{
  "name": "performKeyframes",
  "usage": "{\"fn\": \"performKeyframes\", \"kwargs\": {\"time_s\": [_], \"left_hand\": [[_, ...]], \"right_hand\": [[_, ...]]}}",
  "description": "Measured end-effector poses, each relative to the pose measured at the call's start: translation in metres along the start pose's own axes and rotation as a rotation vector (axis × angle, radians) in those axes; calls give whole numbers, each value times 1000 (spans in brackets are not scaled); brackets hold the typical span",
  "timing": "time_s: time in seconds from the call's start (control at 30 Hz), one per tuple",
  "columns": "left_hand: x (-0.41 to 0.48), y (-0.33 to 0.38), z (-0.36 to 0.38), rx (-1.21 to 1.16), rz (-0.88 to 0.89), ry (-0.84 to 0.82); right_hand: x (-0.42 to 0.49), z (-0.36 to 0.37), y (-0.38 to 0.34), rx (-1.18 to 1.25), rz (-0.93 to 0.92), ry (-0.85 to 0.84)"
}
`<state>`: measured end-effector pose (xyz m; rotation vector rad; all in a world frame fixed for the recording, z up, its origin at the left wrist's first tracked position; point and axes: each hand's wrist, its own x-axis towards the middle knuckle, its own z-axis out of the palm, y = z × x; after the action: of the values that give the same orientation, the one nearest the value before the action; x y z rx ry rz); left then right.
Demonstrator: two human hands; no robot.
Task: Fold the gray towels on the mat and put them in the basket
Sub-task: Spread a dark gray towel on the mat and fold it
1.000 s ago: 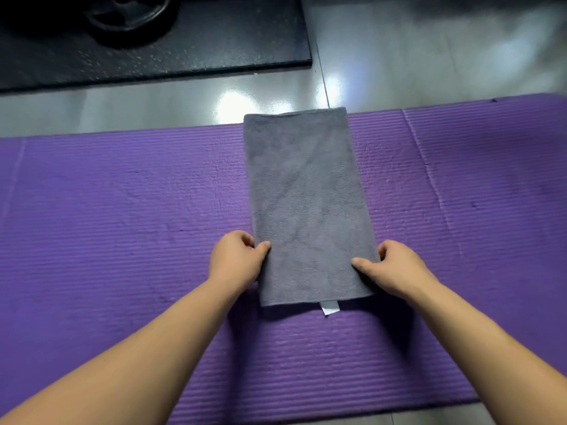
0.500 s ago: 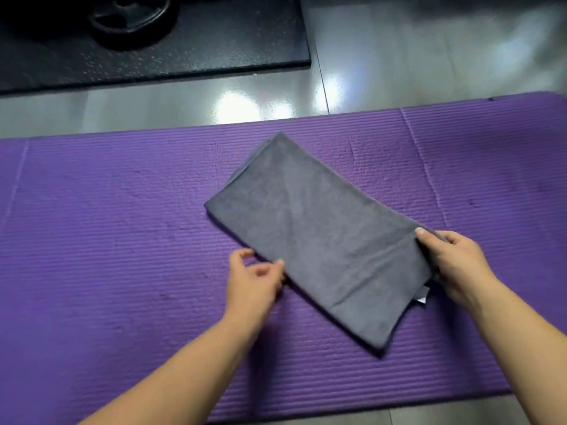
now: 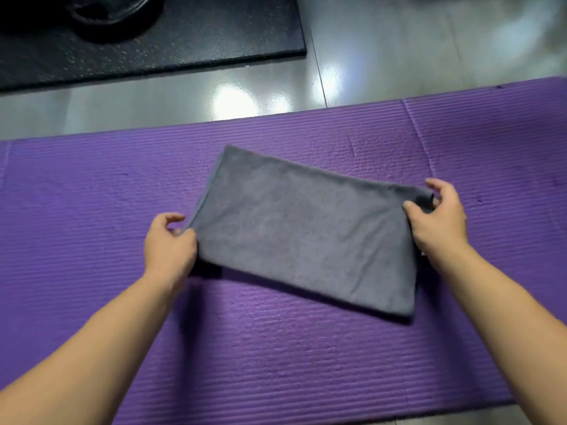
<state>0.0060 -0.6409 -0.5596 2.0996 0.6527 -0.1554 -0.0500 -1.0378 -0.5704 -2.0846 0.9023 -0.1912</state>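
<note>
- Upper left of the frame: a black rubber mat (image 3: 190,41) lies on the floor, with a dark round weight plate (image 3: 107,10) on it, well apart from my work.
- Across the middle, edge to edge: the purple mat (image 3: 92,194), ribbed, bare around the cloth; nothing lies between my arms and the towel.
- Left of centre: my left hand (image 3: 170,243) pinches the towel's left short edge near its lower corner, thumb on top, fingers curled.
- Centre: the gray towel (image 3: 306,237), folded into a long rectangle, lies on the purple mat. Its long axis runs left to right, tilted so the left end sits higher in the frame and the right end lower.
- Right of centre: my right hand (image 3: 438,222) grips the upper right corner, thumb pressed onto the cloth.
- Upper right: glossy gray floor (image 3: 414,47) with light glare.
</note>
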Motion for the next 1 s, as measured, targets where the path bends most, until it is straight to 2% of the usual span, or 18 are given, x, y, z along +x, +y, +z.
{"fn": "performKeyframes", "kwargs": {"time_s": [0.13,0.27,0.33,0.4,0.47,0.57,0.63,0.7,0.77,0.87,1.0], "left_hand": [[-20,-36,-20,105,-46,-28],[-17,-36,-24,75,-135,-40],[-18,-33,-26,244,-102,-47],[-26,-28,-23,519,36,26],[-33,-14,-8,588,329,37],[-27,-2,28,693,676,-195],[-24,-10,46,845,722,-311],[-21,-26,50,969,730,-298],[-19,-39,47,1013,728,-242],[-16,-45,43,1027,690,-196],[-20,-34,46,995,561,-185]], "right_hand": [[41,32,-43,-43,-178,-51],[63,63,-70,-68,-230,-96],[61,72,-78,-174,-261,-66],[42,81,-83,-358,-379,-25],[4,97,-86,-466,-600,-96],[-62,128,-73,-608,-889,-368],[-86,137,-55,-758,-976,-492],[-79,126,-37,-836,-953,-502],[-54,102,-21,-876,-829,-446],[-20,60,3,-959,-680,-391],[-14,49,6,-975,-620,-396]]}}
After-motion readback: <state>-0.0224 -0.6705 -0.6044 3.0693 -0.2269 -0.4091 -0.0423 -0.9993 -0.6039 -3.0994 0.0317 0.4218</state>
